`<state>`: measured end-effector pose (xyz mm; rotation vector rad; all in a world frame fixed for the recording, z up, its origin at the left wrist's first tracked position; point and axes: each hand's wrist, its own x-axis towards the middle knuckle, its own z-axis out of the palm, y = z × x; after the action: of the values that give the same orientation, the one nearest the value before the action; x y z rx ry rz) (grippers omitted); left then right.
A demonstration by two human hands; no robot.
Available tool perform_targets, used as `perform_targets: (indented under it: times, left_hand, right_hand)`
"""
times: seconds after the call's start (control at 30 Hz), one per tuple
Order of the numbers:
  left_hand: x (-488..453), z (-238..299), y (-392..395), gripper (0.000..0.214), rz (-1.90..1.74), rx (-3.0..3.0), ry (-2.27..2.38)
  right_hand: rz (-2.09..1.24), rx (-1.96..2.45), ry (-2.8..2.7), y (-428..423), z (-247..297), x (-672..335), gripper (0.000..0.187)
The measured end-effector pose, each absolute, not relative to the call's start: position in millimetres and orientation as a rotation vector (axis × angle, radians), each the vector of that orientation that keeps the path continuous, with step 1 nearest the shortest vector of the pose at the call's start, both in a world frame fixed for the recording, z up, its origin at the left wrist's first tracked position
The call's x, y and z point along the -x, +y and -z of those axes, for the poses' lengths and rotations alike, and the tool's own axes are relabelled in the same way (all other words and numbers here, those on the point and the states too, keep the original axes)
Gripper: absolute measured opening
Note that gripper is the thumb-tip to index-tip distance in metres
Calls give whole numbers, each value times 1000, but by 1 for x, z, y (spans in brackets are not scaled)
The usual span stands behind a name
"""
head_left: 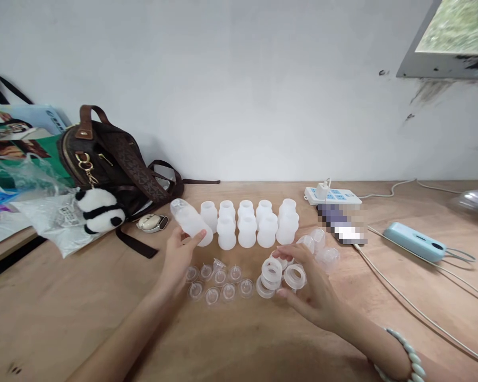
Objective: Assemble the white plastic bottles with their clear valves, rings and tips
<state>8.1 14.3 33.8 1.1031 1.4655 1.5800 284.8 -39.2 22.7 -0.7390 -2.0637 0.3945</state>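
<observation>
My left hand (180,254) is closed around a frosted white baby bottle (191,223) with a clear cap, tilted to the left. To its right stand two rows of similar uncapped bottles (247,232). Clear bottle nipples (220,277) lie in a loose group between my hands. My right hand (313,289) hovers by a small pile of translucent collar rings (271,270), thumb and fingers apart; whether it touches a ring I cannot tell. Clear dome caps (327,257) lie beyond that hand, some partly hidden by it.
At the left are a brown backpack (115,154), a panda plush (99,209), a plastic bag (56,217) and a watch-like object (153,223). A power strip (348,197), phone (338,223), light-blue device (414,241) and cables lie right. A wall closes the back.
</observation>
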Motion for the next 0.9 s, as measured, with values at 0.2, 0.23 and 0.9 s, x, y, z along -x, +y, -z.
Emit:
perform_targets:
  times: [0.2, 0.23, 0.9]
  left_hand:
    - [2, -20, 26, 56, -1435, -1079, 1528]
    - [3, -18, 27, 55, -1424, -1080, 1534]
    - [4, -26, 23, 39, -1583, -1144, 1512]
  right_hand:
    - [-229, 784, -2100, -39, -26, -281, 37]
    - [-209, 783, -2104, -38, -26, -281, 36]
    - [-33, 902, -2187, -31, -24, -279, 13]
